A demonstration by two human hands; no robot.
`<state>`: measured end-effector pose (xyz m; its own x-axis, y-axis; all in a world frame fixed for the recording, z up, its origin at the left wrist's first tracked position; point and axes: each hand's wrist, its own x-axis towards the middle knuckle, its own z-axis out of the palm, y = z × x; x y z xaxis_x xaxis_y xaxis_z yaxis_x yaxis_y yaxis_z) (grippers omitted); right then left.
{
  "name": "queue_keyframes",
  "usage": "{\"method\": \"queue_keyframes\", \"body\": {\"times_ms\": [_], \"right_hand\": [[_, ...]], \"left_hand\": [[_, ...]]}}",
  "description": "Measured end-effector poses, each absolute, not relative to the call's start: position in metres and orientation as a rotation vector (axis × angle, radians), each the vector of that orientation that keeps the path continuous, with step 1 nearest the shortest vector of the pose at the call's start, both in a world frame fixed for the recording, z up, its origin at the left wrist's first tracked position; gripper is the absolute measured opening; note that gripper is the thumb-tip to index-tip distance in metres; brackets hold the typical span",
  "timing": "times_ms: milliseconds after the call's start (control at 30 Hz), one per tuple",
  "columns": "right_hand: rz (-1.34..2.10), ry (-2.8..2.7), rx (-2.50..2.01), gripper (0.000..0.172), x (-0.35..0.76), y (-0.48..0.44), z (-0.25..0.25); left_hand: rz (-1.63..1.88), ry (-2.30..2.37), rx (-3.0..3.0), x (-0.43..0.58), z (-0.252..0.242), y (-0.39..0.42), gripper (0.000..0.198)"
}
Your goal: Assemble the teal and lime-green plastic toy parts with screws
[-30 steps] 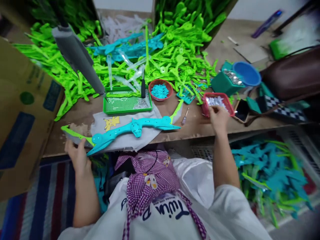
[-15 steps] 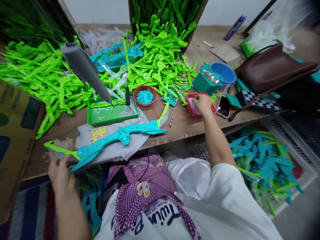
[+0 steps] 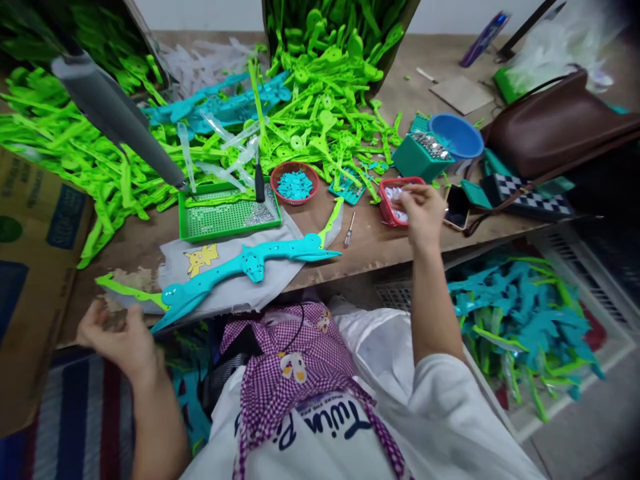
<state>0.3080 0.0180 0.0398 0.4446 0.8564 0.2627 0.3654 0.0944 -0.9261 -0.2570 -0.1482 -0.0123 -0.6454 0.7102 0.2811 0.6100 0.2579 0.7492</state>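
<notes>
On the white shirt (image 3: 320, 437) I can read "Twin" and a letter P, upside down, with a small "WHERE THE" beside it. The blue print on the cardboard box (image 3: 45, 267), at the left edge of the table (image 3: 370, 262), is too blurred to read.

Along the front edge lies a turquoise bow-shaped part (image 3: 220, 270) with light green ends, on a grey cloth (image 3: 273, 287) bearing a yellow cartoon figure. The left hand (image 3: 120, 343) is near its left end, at the table's front left corner, fingers loosely bent and thumb apart. The right hand (image 3: 424, 217) is over a red basket (image 3: 385, 208) of white pieces, fingertips bent close together; whether they pinch a piece, I cannot tell.

A grey power screwdriver (image 3: 117, 123) hangs before the green heap (image 3: 310, 133), hiding some of it. Its tip is near the back left corner of the green tray (image 3: 230, 233).
</notes>
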Motion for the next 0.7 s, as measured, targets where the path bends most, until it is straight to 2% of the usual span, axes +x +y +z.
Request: {"method": "queue_keyframes", "body": {"times_ms": [67, 100, 167, 300, 400, 500, 567, 700], "right_hand": [[0.720, -1.213, -1.372, 0.032, 0.253, -0.002, 0.032], [0.831, -1.254, -1.320, 0.035, 0.224, -0.010, 0.028], [1.040, -1.294, -1.226, 0.039, 0.172, -0.023, 0.021], [1.209, -1.636, -1.107, 0.029, 0.106, -0.033, 0.024], [1.142, -1.957, -1.064, 0.028, 0.090, -0.030, 0.036], [1.127, -2.013, -1.185, 0.032, 0.091, -0.021, 0.045], [1.140, -2.087, -1.269, 0.029, 0.095, -0.012, 0.046], [1.141, -2.351, -1.406, 0.025, 0.101, 0.009, 0.040]], "left_hand": [[1.645, 2.306, 1.211, -0.231, 0.006, -0.132, 0.045], [1.672, 2.211, 1.303, -0.218, 0.014, -0.120, 0.037], [1.722, 1.961, 1.383, -0.193, 0.028, -0.092, 0.035], [1.662, 1.742, 1.503, -0.164, 0.043, -0.056, 0.031], [1.354, 1.711, 1.786, -0.168, 0.041, -0.064, 0.034], [0.831, 1.705, 2.022, -0.185, 0.030, -0.088, 0.044], [0.555, 1.726, 2.074, -0.196, 0.021, -0.101, 0.048], [0.408, 1.821, 2.114, -0.199, 0.009, -0.110, 0.044]]}}
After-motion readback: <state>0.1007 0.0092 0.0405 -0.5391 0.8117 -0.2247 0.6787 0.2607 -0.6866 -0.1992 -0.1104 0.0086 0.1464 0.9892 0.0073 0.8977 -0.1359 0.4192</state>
